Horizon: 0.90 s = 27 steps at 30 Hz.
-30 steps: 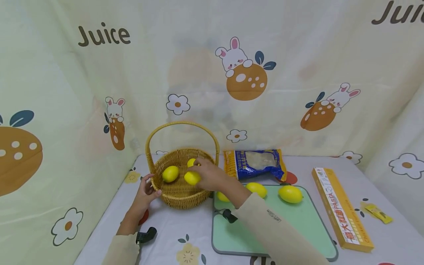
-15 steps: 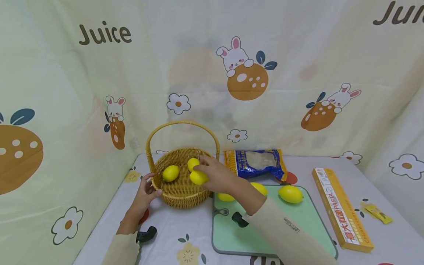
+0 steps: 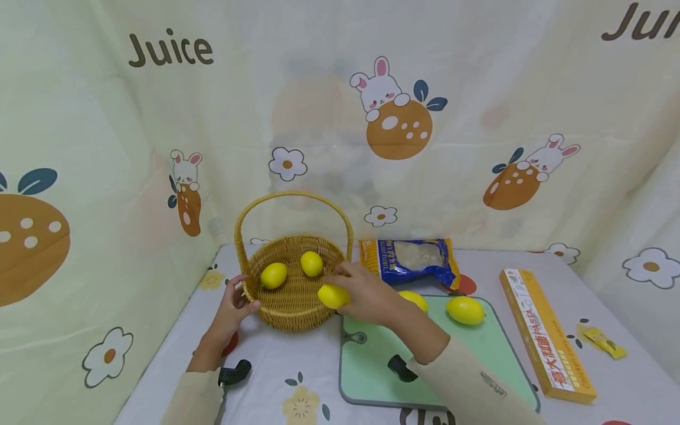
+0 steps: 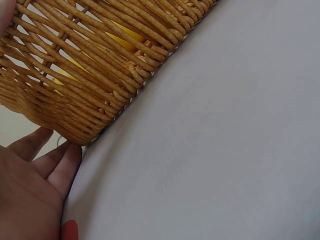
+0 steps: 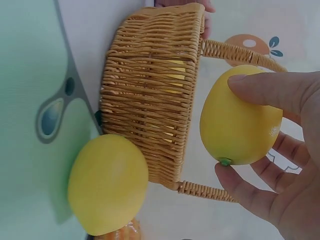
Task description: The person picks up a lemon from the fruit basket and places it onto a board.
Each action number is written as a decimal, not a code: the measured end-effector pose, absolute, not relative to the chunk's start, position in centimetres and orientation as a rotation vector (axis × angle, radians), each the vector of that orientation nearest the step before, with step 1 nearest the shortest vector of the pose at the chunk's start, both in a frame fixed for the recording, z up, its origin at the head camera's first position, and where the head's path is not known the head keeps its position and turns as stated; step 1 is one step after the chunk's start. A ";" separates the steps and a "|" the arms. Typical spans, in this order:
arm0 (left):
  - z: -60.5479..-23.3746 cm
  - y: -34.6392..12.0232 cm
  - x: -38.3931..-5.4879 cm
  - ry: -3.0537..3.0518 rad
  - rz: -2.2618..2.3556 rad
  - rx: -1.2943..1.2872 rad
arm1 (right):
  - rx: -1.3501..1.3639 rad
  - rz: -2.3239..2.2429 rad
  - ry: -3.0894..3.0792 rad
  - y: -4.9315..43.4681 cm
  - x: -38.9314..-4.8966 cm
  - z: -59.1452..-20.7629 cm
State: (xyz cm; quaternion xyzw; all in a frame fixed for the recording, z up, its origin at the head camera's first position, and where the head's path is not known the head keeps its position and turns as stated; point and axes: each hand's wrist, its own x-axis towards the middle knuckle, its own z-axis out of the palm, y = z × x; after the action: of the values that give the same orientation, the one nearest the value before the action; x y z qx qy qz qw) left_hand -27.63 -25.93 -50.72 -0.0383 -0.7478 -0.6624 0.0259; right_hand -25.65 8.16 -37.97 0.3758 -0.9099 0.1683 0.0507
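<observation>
My right hand [image 3: 366, 292] holds a yellow lemon [image 3: 333, 296] between thumb and fingers, at the right side of the wicker basket [image 3: 294, 319]. In the right wrist view the held lemon [image 5: 240, 117] shows its green stem end, above the level of the basket rim. My left hand [image 3: 231, 313] grips the basket's left side, thumb toward the front; in the left wrist view its fingertips [image 4: 72, 152] touch the weave near the bottom. Two lemons lie inside the basket, one at left [image 3: 273, 275] and one at the back [image 3: 311, 264].
A green cutting board [image 3: 382, 378] lies right of the basket. On it are a lemon [image 3: 466, 310] at right, one [image 3: 413, 300] partly behind my arm, and one [image 5: 107, 185] close to the basket. Beyond are a blue pasta bag [image 3: 411, 262], a pasta box [image 3: 549, 336] and a yellow sachet [image 3: 604, 342].
My right hand has moved to the right with its lemon, from over the basket's inside to its right rim. The lemon at the back is now in full view. The left hand stays in place.
</observation>
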 end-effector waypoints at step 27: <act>-50.5 -25.9 -27.6 -2.319 -2.059 -0.093 | 1.037 0.539 -2.847 12.4 -21.0 -40.8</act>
State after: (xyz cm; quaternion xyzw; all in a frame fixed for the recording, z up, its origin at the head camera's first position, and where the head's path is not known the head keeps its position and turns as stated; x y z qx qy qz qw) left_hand -27.60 -25.89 -50.54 -0.0299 -0.7473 -0.6635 0.0193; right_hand -20.98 12.39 -40.83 0.3369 -0.9246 0.1752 0.0320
